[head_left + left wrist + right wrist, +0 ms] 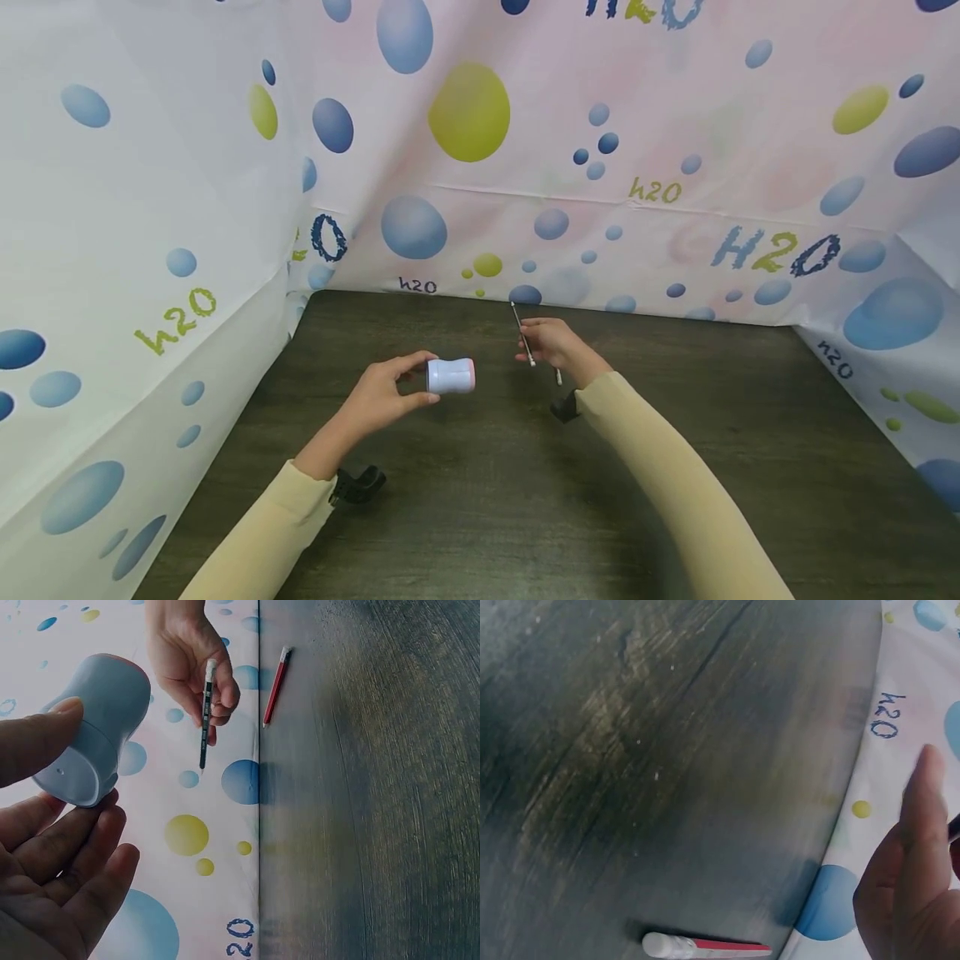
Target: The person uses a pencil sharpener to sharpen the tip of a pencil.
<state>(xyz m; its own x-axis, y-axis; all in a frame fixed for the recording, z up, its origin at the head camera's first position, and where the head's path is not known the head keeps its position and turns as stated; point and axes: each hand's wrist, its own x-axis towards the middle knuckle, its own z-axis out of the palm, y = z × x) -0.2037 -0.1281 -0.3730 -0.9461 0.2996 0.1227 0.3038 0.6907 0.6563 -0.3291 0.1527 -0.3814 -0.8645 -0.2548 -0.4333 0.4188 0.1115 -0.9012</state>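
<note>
My left hand (375,398) holds a small light-blue container (450,376) between thumb and fingers, above the table. The container narrows at its waist and has a pinkish-red far end; in the left wrist view its rounded near end (73,776) faces the camera. My right hand (555,340) pinches a dark patterned pencil (205,716) with a white eraser end. Below that hand, a red pencil (277,686) with a white end lies on the table. In the right wrist view the right hand (915,877) is partly cut off, and the held pencil barely shows.
The dark wood-grain table (450,500) meets a white sheet (525,167) with blue and green dots at the back and sides. Dark straps (358,485) sit on both wrists.
</note>
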